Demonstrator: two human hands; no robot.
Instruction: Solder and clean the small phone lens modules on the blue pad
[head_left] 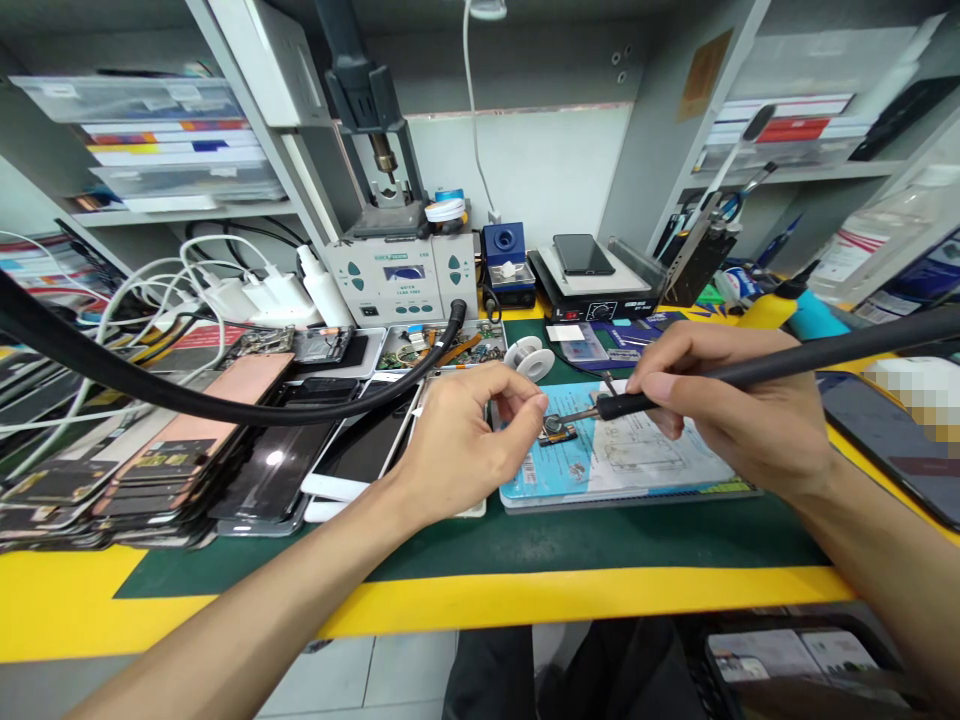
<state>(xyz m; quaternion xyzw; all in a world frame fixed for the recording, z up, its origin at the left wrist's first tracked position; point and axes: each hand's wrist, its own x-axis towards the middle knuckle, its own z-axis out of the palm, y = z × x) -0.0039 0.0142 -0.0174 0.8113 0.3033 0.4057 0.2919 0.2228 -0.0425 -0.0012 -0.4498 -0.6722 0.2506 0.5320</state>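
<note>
My right hand (735, 400) is wrapped pen-like round the black handle of a soldering iron (626, 404). Its thin metal tip points left and reaches a small electronic part (556, 430) with a round dark piece on it. That part lies on a blue-and-white booklet (600, 470). From the left, my left hand (480, 435) comes in beside the part, thumb and forefinger pinched together at its edge. What the pinch holds, if anything, is too small to make out. Just behind my left fingers stands a white spool (529, 358).
Stacked phone parts (195, 450) crowd the left of the green mat (600, 545). A thick black cable (247, 412) arcs across them from a grey soldering station (405, 275). Behind the booklet sits a black heating unit (596, 290) with a phone on top. A dark tablet (892, 430) lies at right.
</note>
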